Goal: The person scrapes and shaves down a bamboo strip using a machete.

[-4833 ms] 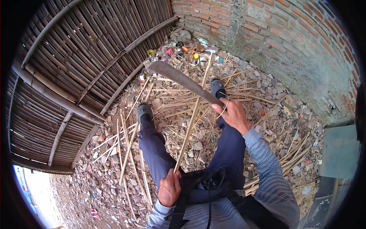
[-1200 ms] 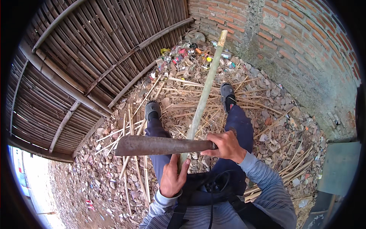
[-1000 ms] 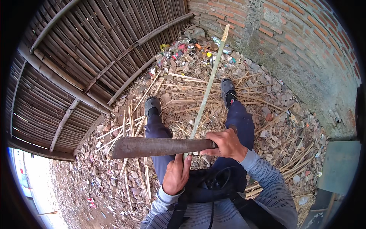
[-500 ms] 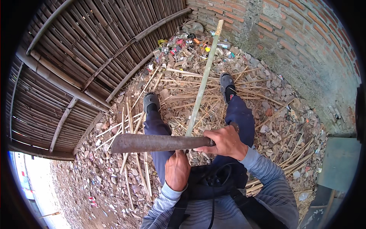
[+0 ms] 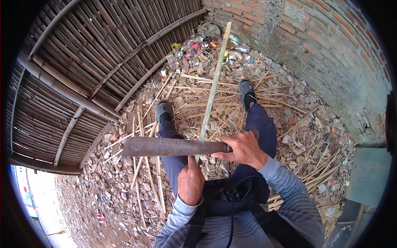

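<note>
A slatted wall (image 5: 111, 49) borders the rubble ground's left edge (image 5: 91, 198). Curled fingers of the left hand (image 5: 190, 182) grip a pale strip (image 5: 212, 90), slanting toward the far corner's litter (image 5: 195, 49), any print too small to read. The right hand (image 5: 244, 151) wraps its fingers round a machete (image 5: 173, 147), blade crossing the strip. A brick wall (image 5: 326, 62) lines the right edge.

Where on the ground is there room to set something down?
Best is the stony ground at lower left, between the loose strips and the bright opening, though uneven. It's crowded beyond the knife, where more strips lie between the shoes, and in the far corner, heaped with litter.
</note>
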The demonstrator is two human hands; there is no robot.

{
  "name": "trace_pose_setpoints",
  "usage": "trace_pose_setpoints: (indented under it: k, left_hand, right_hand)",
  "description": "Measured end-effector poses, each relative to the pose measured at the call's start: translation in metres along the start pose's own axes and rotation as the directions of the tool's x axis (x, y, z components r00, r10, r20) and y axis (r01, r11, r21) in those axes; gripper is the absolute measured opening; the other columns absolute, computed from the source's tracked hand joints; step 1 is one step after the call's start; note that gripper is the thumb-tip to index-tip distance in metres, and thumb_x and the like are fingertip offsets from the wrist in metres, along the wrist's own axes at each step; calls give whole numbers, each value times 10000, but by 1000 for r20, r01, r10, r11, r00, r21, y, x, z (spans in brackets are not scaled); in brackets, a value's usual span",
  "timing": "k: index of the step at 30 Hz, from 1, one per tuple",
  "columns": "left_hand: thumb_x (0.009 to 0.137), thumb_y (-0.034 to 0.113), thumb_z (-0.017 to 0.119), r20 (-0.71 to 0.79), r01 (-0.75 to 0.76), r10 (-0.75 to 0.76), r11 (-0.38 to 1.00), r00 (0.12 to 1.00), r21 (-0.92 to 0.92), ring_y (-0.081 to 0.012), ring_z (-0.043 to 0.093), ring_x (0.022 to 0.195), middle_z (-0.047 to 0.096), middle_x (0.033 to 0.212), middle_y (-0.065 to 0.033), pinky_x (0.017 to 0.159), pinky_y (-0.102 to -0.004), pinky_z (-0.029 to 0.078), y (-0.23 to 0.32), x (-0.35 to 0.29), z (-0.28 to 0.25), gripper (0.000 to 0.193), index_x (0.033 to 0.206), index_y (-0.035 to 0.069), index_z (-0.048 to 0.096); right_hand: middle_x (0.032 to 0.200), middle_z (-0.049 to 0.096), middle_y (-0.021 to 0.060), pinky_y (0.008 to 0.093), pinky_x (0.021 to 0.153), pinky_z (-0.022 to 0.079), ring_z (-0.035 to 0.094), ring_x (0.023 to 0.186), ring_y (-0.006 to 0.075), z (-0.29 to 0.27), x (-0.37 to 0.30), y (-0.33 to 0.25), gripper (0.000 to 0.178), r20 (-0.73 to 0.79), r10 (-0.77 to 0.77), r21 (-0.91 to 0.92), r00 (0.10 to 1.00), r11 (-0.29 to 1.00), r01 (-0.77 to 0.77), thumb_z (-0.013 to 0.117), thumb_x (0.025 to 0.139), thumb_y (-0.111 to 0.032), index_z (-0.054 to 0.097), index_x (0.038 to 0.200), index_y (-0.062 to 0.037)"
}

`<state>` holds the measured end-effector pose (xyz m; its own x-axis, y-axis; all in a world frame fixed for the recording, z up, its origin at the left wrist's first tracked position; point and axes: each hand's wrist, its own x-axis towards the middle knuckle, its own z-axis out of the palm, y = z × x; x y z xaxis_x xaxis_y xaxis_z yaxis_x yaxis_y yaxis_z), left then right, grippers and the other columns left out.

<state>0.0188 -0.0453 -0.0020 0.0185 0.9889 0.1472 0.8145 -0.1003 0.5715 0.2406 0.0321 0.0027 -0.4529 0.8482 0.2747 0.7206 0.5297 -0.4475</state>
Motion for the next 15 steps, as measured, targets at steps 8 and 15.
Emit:
trace_pose_setpoints:
  k: [8, 15]
  left_hand:
    - [973, 48, 620, 35, -61, 58, 994, 998, 91, -454, 664, 587, 655, 667, -269, 519, -571, 498, -9, -3, 4, 439, 1371, -110, 524]
    - [1012, 88, 629, 8, 5, -6, 998, 1000, 57, -528, 631, 639, 646, 709, -329, 583, -623, 470, 0, -5, -1, 224, 1184, -52, 596]
  right_hand:
    - [692, 706, 91, 429, 498, 500, 688, 557, 311, 6, -7, -13, 671, -40, -64, -26, 997, 998, 63, 701, 870, -726, 708, 876, -55]
    - [655, 682, 96, 433, 481, 478, 673, 536, 310, -6, 3, -5, 642, -27, -11, -38, 1000, 999, 10, 710, 880, -701, 669, 828, -62]
